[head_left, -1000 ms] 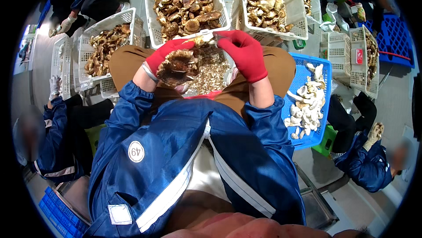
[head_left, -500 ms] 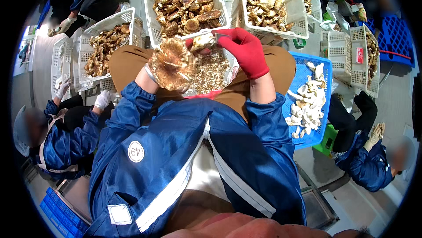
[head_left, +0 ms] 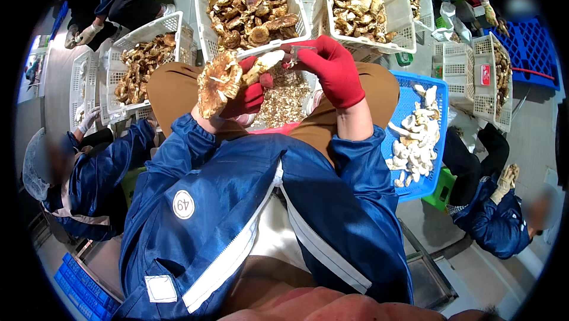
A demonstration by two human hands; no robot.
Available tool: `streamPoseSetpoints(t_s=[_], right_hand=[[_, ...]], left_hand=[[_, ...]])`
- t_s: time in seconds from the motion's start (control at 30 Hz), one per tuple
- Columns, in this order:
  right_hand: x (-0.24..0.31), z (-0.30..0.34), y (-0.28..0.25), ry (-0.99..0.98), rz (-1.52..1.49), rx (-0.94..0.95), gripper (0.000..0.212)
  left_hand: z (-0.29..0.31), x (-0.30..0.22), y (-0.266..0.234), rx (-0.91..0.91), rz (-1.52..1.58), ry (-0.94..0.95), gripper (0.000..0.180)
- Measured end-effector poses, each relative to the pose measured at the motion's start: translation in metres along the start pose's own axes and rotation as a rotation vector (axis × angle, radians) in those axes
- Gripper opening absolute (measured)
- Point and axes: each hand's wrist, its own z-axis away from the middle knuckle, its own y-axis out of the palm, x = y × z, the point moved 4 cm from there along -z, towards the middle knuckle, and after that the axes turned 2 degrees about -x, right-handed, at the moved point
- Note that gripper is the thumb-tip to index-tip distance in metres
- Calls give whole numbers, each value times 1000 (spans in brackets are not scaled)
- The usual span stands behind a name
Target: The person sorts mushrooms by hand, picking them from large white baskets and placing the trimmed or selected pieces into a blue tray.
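My left hand [head_left: 251, 97], in a red glove, is closed round a large brown-capped mushroom [head_left: 218, 86]. The wide cap faces left, and its pale, cleaned-looking stem points up and to the right. Close to the stem's end, my right hand [head_left: 338, 75], also red-gloved, grips a small flat knife blade [head_left: 304, 50]; its handle is hidden in the fingers. A narrow gap shows between blade and stem. Below both hands, between my knees, lies a heap of pale and brown trimmings [head_left: 284, 103] in a red-edged tray.
A white crate [head_left: 200, 22] of brown mushrooms stands ahead, another crate [head_left: 405, 22] right of it, and a third [head_left: 178, 25] to the left. At my right knee sits a blue basket [head_left: 437, 137] holding whitish stems [head_left: 415, 143]. Several co-workers sit on both sides.
My left hand has turned the mushroom, so the cap has swung left and its stem now shows more fully. The right hand with the blade has shifted only slightly.
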Motion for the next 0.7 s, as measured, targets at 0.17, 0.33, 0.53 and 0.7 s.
streamPoseSetpoints(t_s=[0.17,0.33,0.53,0.7], right_hand=[[9,4,15,-429,508,38,20],[4,-6,2,-149,221,-22,20],[7,-15,-9,-46,352,7,19],[8,-43,-62,-83,970,-275,23]], left_hand=[[-10,18,19,309,86,-96,58],[-24,28,27,529,218,-177,64],[-29,19,18,353,121,-126,57],[-62,5,8,214,48,-80,55]])
